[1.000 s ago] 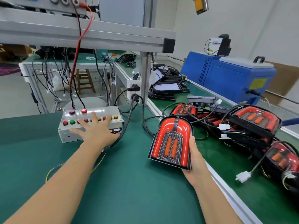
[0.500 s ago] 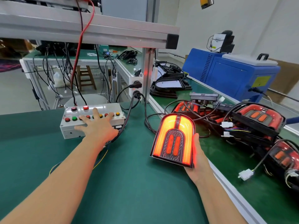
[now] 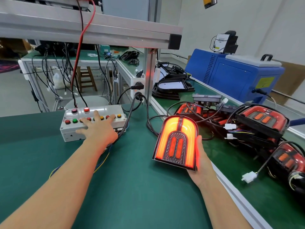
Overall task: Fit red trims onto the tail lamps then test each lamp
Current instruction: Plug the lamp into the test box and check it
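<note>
My right hand (image 3: 200, 161) holds a red arched tail lamp (image 3: 175, 141) upright above the green bench, fingers behind it and thumb along its right edge. The lamp's outer band glows bright orange-red. My left hand (image 3: 99, 129) lies spread on the grey test box (image 3: 69, 133), its straight fingers pressing the row of coloured buttons. A black cable runs from the lamp's back toward the box and the socket post.
Several more tail lamps (image 3: 260, 119) with loose wires and white connectors (image 3: 249, 176) lie on the conveyor at right. A blue machine (image 3: 231, 76) stands behind them. Black lamp housings (image 3: 170, 87) sit beyond the aluminium post (image 3: 148, 76). An overhead frame beam crosses the top.
The tail lamp was dark one second ago and is lit since half a second ago. My left hand's fingers have shifted slightly along the button row. The lamp stays in my right hand.
</note>
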